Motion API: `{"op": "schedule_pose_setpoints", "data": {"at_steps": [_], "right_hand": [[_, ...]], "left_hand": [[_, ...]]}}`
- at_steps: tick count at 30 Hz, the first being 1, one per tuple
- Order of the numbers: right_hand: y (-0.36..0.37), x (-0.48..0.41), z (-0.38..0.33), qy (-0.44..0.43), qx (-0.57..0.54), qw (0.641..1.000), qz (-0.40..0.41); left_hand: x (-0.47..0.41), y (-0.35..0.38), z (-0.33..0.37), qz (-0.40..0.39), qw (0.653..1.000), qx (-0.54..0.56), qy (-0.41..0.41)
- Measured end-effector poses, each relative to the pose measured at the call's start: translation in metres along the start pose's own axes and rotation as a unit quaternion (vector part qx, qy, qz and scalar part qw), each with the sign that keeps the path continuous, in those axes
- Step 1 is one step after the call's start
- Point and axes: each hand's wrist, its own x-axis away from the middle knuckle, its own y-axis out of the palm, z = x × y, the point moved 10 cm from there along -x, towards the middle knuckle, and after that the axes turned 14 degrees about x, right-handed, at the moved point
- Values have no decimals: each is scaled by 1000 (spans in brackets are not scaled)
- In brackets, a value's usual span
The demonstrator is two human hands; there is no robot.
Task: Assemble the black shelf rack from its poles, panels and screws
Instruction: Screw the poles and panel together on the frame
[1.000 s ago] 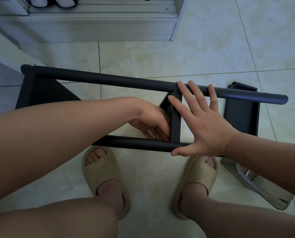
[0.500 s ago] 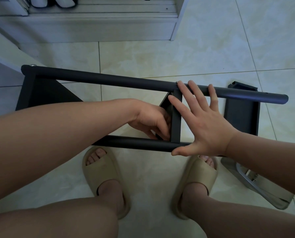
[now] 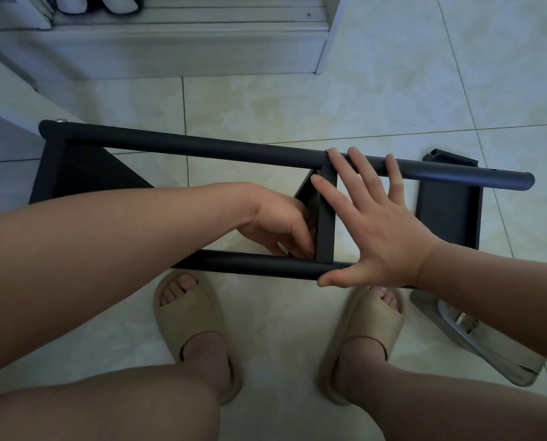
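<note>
Barely a change: our right hand [image 3: 380, 230] stays splayed across far pole [image 3: 202, 148] and near pole [image 3: 253, 264], bracing the rack [image 3: 75, 173] on the floor [image 3: 297, 106]; left hand [image 3: 278, 224] stays curled behind the middle panel [image 3: 326, 218], and we can't tell what it holds. Likely still fastening.

This looks like a room in a home, most likely an entrance or hallway. The floor [image 3: 297, 100] is glossy cream tile with a marbled pattern, and a white cabinet [image 3: 170, 52] stands on it at the far side, with what look like shoes [image 3: 119, 3] on its low open shelf. The person is bare-legged and wears soft beige slippers [image 3: 186, 319], which is house wear, and a part-built black rack [image 3: 202, 148] is over the tiles with a loose panel [image 3: 447, 214] lying beside it.
</note>
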Motion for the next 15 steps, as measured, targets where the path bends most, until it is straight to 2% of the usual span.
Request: {"op": "schedule_pose_setpoints", "data": {"at_steps": [10, 15], "right_hand": [[0, -1, 0, -8, -5, 1000, 5], [4, -5, 8, -14, -8, 1000, -11]], "left_hand": [[3, -1, 2, 23, 1000, 9, 18], [16, -16, 8, 92, 995, -48, -9]]}}
